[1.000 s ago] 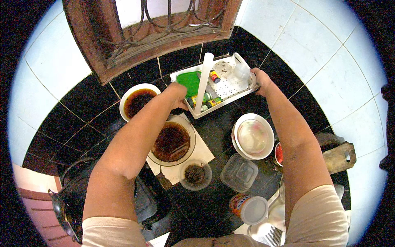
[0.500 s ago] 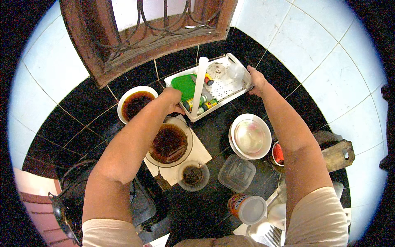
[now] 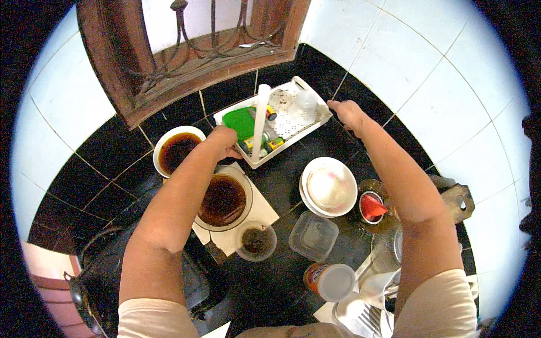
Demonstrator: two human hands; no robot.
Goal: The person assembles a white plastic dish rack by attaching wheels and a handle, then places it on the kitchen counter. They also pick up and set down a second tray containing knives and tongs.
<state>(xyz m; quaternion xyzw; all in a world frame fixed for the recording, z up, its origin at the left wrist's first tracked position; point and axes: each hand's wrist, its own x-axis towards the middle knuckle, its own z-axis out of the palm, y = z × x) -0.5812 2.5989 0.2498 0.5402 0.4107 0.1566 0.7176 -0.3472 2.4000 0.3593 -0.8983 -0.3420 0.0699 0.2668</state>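
A white plastic basket [image 3: 293,142] with a perforated bottom and an upright white handle bar sits on the black tiled counter by the far wall. My left hand [image 3: 224,142] is closed on its left end. At its right end, my right hand [image 3: 348,117] has its fingers apart, the fingertips by the basket's corner with a dark gap showing between. Inside the basket lie a green lid-like piece [image 3: 239,121], several small yellow-and-green bottles [image 3: 274,145] and a clear plastic cup [image 3: 306,101].
Bowls of dark brown liquid [image 3: 179,149] stand at left, one on a pale board [image 3: 265,213]. Stacked white bowls [image 3: 328,187], a clear square container [image 3: 314,236], a lidded jar [image 3: 332,281] and a cup with red contents [image 3: 372,207] are nearer right. A dark stove [image 3: 141,265] lies lower left.
The view has shifted slightly, so the scene sits further left. My right hand's grip on the basket's right end has loosened; my left hand still holds the left end.
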